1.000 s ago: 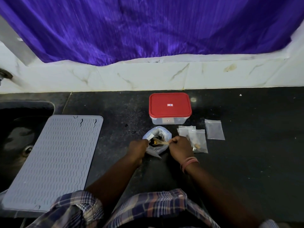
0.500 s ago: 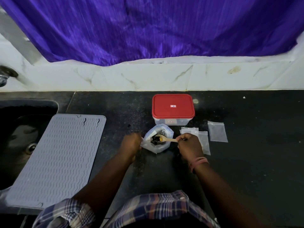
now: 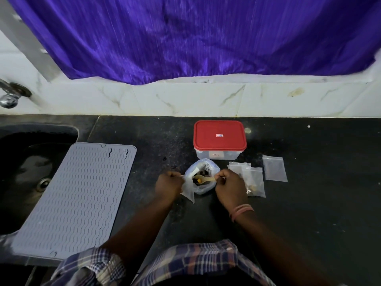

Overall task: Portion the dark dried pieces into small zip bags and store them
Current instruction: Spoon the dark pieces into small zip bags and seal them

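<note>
A large open plastic bag (image 3: 206, 187) of dark dried pieces (image 3: 203, 173) stands on the black counter in front of me. My right hand (image 3: 229, 187) holds a small wooden spoon (image 3: 206, 179) whose bowl sits over the bag's mouth. My left hand (image 3: 168, 185) pinches a small clear zip bag (image 3: 188, 191) against the big bag's left side. To the right lie a zip bag with some pieces inside (image 3: 253, 181), another small bag (image 3: 238, 167) under it, and an empty one (image 3: 275, 168). Behind stands a closed red-lidded container (image 3: 219, 136).
A grey ribbed mat (image 3: 76, 198) lies on the left, partly over a dark sink (image 3: 24, 157). A tap (image 3: 9, 96) sticks out at the far left. White tiled wall and a purple curtain (image 3: 185, 38) rise behind the counter.
My left hand has brought the small zip bag back against the big bag. My right hand has kept the spoon at the bag's mouth with little movement.
</note>
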A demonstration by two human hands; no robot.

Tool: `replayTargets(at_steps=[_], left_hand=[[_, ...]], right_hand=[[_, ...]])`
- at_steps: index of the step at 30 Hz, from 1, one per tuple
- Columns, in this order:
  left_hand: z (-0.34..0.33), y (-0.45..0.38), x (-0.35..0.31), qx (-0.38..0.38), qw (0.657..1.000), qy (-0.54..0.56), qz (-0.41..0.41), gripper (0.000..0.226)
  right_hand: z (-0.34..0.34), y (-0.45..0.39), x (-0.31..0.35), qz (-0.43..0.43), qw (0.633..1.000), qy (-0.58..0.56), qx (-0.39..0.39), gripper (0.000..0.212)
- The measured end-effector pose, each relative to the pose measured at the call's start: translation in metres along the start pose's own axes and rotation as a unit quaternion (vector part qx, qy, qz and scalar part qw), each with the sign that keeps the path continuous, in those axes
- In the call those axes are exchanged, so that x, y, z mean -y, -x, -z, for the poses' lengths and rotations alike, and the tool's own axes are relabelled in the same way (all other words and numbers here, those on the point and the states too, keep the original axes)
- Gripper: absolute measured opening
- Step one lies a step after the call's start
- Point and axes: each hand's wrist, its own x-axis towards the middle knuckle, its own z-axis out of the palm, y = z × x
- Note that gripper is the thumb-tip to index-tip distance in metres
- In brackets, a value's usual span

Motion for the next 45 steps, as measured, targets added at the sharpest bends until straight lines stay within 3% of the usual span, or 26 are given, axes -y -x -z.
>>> replayTargets(at_steps=[5,12,20,36,45], left_hand=[[0.0,-0.001,0.0,-0.05,0.997,-0.011,-0.05,0.015],[0.0,-0.002,-0.004,-0.104,0.983,-0.069,-0.132,0.008],[0.0,-0.006,-0.002,-0.126,0.981,-0.078,-0.125,0.004],[0.0,-0.004,-0.004,-0.111,0.983,-0.072,-0.123,0.006],[-0.002,-0.002,-0.004,-0.09,0.986,-0.062,-0.125,0.008]], right_hand=[[0.005,-0.01,-0.002,-0.128,0.987,-0.094,0.001,0.016],[0.007,-0.011,-0.002,-0.145,0.982,-0.119,-0.025,0.017],[0.021,-0.01,-0.001,-0.164,0.971,-0.172,-0.02,0.019],[0.032,-0.009,-0.002,-0.174,0.961,-0.213,-0.034,0.018],[0.03,-0.007,0.024,-0.062,0.977,-0.202,0.011,0.02]])
